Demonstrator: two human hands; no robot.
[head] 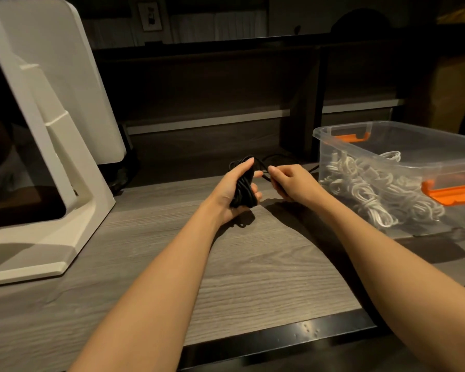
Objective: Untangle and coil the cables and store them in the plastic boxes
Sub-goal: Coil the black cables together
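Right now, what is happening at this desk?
A person is coiling a black cable above the desk. The left hand grips the coiled bundle, and the right hand pinches the loose end beside it, with a strand running off behind toward the back of the desk. To the right stands an open clear box with orange latches, already holding coiled white cables. The black cable is not yet in the box.

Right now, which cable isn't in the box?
The black cable, bundled in the left hand over the desk. The white cables all lie inside the clear plastic box.
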